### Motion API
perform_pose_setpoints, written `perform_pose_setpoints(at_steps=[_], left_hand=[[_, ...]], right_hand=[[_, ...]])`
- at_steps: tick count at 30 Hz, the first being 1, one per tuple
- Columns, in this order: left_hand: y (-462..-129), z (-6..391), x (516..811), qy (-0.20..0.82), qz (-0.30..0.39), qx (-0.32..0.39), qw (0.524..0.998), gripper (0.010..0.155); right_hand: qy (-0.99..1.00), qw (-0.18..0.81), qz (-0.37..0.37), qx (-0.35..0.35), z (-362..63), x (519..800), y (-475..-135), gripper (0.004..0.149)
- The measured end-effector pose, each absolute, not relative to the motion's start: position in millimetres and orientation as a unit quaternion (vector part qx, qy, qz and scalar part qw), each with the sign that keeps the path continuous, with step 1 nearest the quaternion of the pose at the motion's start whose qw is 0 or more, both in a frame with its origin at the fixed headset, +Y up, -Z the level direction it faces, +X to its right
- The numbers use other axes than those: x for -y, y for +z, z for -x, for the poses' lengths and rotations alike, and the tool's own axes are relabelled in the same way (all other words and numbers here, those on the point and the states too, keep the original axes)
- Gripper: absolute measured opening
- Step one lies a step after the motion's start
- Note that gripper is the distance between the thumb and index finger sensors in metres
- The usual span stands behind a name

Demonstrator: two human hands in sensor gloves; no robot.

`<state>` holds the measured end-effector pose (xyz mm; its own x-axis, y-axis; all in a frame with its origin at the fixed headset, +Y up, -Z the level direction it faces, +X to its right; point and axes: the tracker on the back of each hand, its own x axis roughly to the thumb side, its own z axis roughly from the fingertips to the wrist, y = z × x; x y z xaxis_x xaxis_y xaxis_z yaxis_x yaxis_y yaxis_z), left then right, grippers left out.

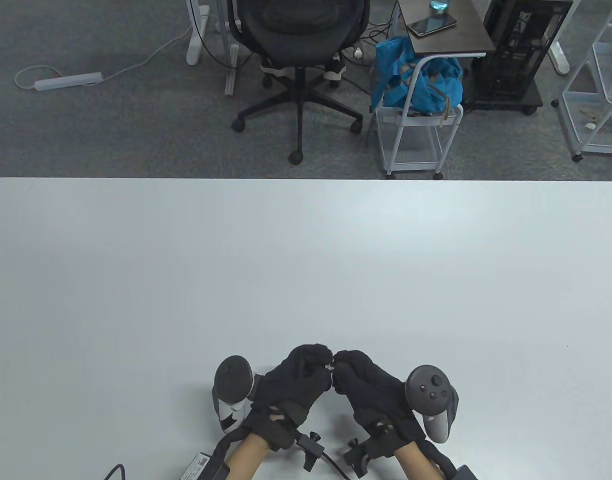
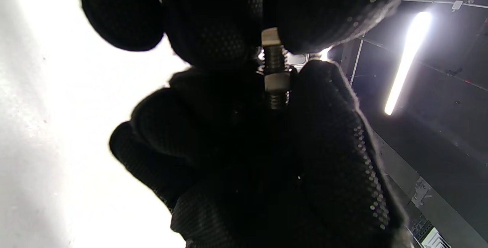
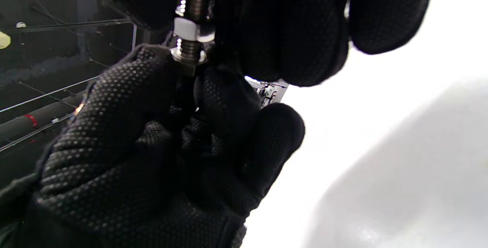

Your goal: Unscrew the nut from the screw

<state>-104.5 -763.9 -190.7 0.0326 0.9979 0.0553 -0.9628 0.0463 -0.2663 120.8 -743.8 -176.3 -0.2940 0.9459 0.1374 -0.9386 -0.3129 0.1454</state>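
Two hands: left hand [image 1: 293, 382] and right hand [image 1: 368, 390] meet fingertip to fingertip low over the near edge of the white desk [image 1: 306, 260], both in black dotted gloves.
Screw: a small threaded steel screw [image 1: 330, 368] is held between the two hands, just a glint of metal from the table view.
Left hand's part: in the left wrist view its fingers [image 2: 213, 31] close on the hex head end of the screw [image 2: 273, 59].
Right hand's part: in the right wrist view its fingers [image 3: 126, 99] are clamped round the other end of the screw [image 3: 189, 46], with what looks like a washer against them.
Nut: a hex nut [image 2: 277, 82] sits partway along the thread, bare thread showing on both sides; the right wrist view shows the nut [image 3: 191, 30] bright between the fingertips.
Trackers: one is strapped to the back of each hand.
Beyond the desk: black office chair [image 1: 298, 40] on grey carpet.
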Motion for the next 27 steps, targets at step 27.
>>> perform_pose_setpoints(at_steps=[27], left_hand=[[-191,106,765,0.691,0.077,0.104,0.711,0.047]], right_hand=[[0.814,0.572,-0.100,-0.024,-120,745,-176,0.056]])
